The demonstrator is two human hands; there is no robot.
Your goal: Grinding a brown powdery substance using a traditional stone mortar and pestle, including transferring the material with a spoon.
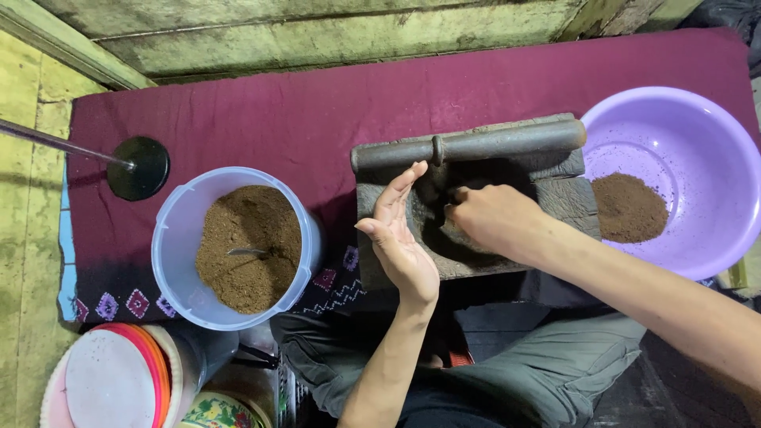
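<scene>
Beside the stone mortar (507, 214) stand a powder-filled tub (238, 246) and purple basin (682, 150).

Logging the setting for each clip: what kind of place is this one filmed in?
Probably a simple home or village workspace at floor level. A maroon cloth is spread beside rough wooden planks, a worn stone mortar sits on it, and a plastic tub holds brown powder.
</scene>
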